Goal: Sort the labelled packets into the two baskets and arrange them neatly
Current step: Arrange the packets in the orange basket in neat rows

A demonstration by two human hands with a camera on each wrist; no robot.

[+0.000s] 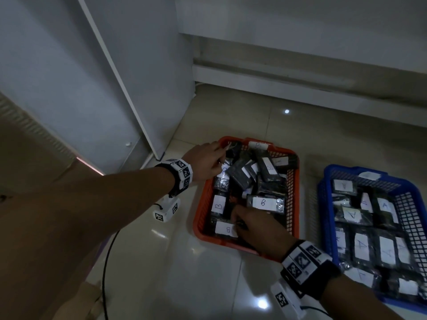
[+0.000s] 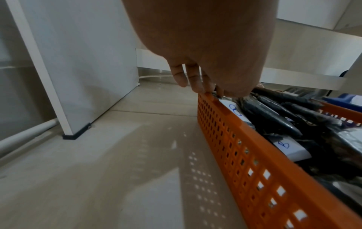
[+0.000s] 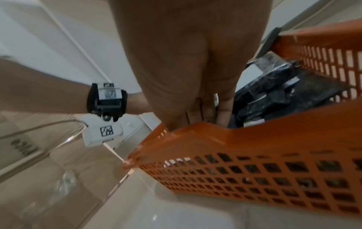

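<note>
An orange basket on the tiled floor holds several black packets with white "B" labels, such as one packet near its middle; those at the far end lie jumbled. To its right a blue basket holds "A" packets in rows. My left hand is at the orange basket's far left corner, and this left hand pinches a packet edge at the rim. My right hand reaches over the near rim. That right hand has its fingers curled onto a B packet.
A white cabinet panel stands left of the baskets and a low white ledge runs behind them. A black cable trails over the floor at the lower left, beside a cardboard box.
</note>
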